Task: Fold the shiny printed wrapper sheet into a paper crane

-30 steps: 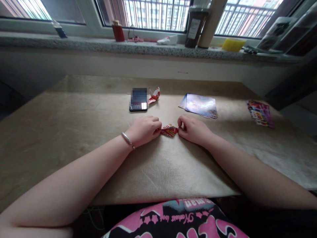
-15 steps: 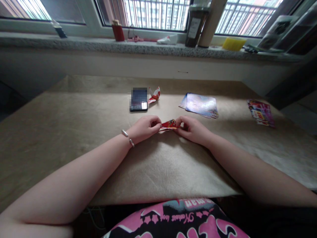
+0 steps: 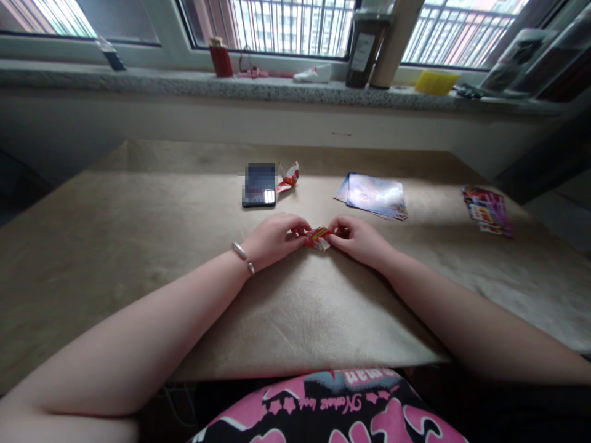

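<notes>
A small folded piece of red printed paper [image 3: 318, 237] is held between my two hands, just above or on the table. My left hand [image 3: 281, 237] pinches its left end, and a silver bangle circles that wrist. At the right end, the fingertips of my right hand [image 3: 357, 239] grip the paper. White and yellow patches show on its folds. Beyond my left hand lies another folded red and white paper piece [image 3: 289, 176], close to a dark phone [image 3: 259, 184] with a blurred screen.
A stack of shiny printed sheets [image 3: 376, 195] lies beyond my right hand. More colourful printed papers [image 3: 488, 211] rest at the right of the table [image 3: 286, 326]. On the windowsill [image 3: 161, 80] stand a red container [image 3: 221, 58], a dark jar [image 3: 364, 52] and a yellow object [image 3: 436, 81].
The red paper has gone from a flat, stretched strip to a more bunched, turned shape. My left hand has shifted slightly right, closer to my right hand.
</notes>
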Demonstrator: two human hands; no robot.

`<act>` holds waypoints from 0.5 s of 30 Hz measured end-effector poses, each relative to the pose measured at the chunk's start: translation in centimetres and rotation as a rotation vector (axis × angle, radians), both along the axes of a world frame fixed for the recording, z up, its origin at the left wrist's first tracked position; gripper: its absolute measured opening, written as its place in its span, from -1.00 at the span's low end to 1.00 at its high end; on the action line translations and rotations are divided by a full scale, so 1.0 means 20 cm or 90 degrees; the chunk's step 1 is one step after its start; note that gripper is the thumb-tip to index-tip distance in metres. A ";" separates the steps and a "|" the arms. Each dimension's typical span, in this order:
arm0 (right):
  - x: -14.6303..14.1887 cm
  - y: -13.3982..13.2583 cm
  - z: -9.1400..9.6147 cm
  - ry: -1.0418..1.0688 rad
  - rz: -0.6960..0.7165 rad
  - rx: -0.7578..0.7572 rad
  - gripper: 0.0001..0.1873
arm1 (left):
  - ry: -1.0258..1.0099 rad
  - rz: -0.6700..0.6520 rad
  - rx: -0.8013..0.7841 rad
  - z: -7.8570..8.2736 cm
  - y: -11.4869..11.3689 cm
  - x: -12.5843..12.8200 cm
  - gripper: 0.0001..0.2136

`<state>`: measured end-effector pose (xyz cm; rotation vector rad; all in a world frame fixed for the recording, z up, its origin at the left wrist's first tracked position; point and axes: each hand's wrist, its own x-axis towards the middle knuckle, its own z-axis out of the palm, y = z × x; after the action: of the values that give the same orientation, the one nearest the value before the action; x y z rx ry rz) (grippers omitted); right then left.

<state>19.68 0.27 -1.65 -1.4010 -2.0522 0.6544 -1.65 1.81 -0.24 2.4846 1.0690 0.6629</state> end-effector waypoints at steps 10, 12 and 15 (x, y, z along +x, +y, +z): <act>0.00 0.00 0.01 -0.164 0.084 0.192 -0.91 | 0.117 -0.051 0.143 -0.04 0.02 0.00 -0.88; 0.00 -0.01 0.02 -0.200 0.098 0.208 -0.89 | 0.135 -0.057 0.146 -0.04 0.01 0.00 -0.87; 0.00 -0.02 0.04 -0.246 0.107 0.210 -0.85 | 0.154 -0.057 0.146 -0.03 0.00 0.01 -0.86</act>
<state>19.59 -0.12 -0.77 -1.2403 -2.4614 0.0975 -1.54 1.81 -0.85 2.8513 1.0034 0.4912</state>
